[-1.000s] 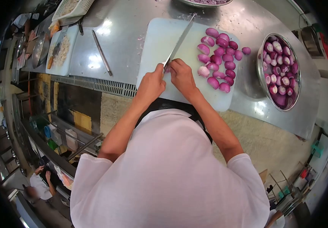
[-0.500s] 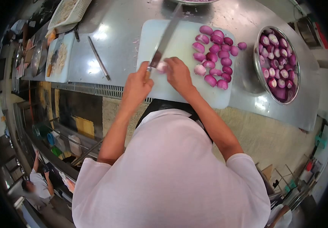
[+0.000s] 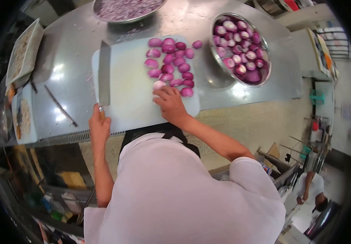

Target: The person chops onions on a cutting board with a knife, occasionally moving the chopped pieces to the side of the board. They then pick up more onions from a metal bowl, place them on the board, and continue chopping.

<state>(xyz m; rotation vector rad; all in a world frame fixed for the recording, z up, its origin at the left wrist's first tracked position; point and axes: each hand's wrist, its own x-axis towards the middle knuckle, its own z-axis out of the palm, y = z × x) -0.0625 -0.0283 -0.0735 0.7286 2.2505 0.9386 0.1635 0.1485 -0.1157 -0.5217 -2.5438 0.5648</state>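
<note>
My left hand (image 3: 99, 127) is closed round the wooden handle of a broad-bladed kitchen knife (image 3: 105, 73). Its blade points away from me over the left edge of the white cutting board (image 3: 126, 73). At the board's right side, my right hand (image 3: 170, 103) has its fingers curled down at the near end of a group of peeled purple onions (image 3: 168, 58). A paler onion (image 3: 159, 84) lies right by its fingertips. Whatever is under those fingers is hidden.
A steel bowl of peeled onions (image 3: 212, 49) stands right of the board. Beyond the board is a bowl of chopped onion (image 3: 128, 20). Leftward lie a thin metal rod (image 3: 61, 106), a white basket (image 3: 24, 57) and a second board (image 3: 28, 122). Another person (image 3: 311, 185) is at lower right.
My hands have parted. The knife has moved to the board's left edge, and my right hand has gone from beside the blade to the onion group. The view has turned rightward.
</note>
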